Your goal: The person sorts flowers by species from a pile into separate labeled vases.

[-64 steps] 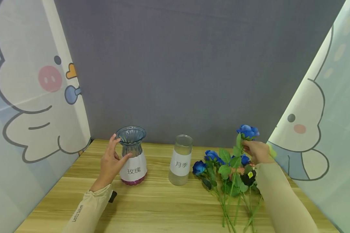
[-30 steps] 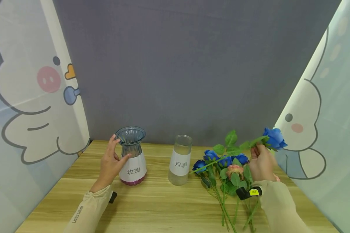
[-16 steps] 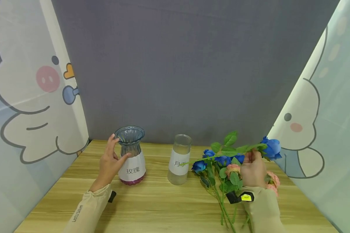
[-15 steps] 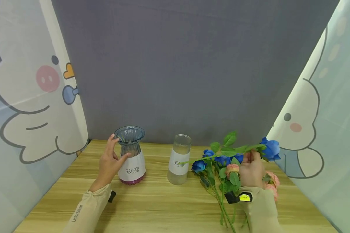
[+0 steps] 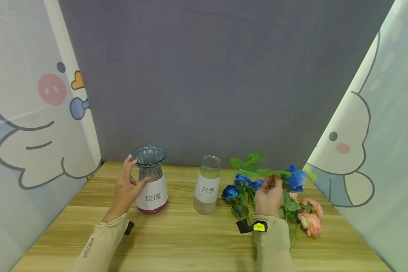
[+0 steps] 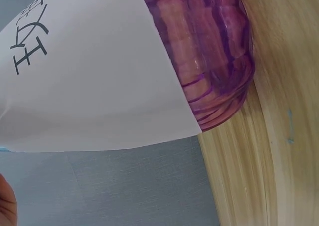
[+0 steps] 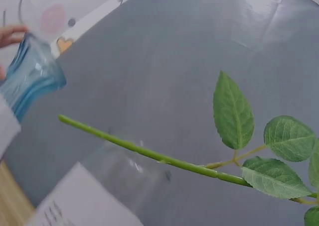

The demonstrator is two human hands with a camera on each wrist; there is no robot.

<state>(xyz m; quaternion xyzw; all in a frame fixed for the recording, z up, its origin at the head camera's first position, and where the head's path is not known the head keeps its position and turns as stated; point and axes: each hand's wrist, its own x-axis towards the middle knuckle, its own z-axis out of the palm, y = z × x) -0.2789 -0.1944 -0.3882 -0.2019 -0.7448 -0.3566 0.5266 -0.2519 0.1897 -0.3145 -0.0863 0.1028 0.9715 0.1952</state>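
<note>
My left hand (image 5: 125, 189) holds the fluted glass vase (image 5: 152, 190) at its neck, thumb in front and fingers by the rim. This vase is blue above and purple at the foot, and wears a white paper label. In the left wrist view, the purple base (image 6: 209, 52) meets the wood. My right hand (image 5: 270, 196) pinches a blue rose (image 5: 295, 178) just below its bloom. Its green stem (image 7: 149, 154) lies nearly level, pointing left, and overlaps the clear cylindrical vase (image 5: 205, 207) in the head view. That vase also carries a white label.
Several blue roses (image 5: 230, 192) lie behind and left of the right wrist. Pink flowers (image 5: 311, 223) lie to its right, with their stems toward the front. A grey backdrop (image 5: 217, 83) rises behind the wooden table (image 5: 190, 241), with cartoon-printed curtains on both sides.
The right hand has lifted the blue rose off the pile, tipped its stem level toward the left, and moved left with it. My left hand has stayed at the fluted vase.
</note>
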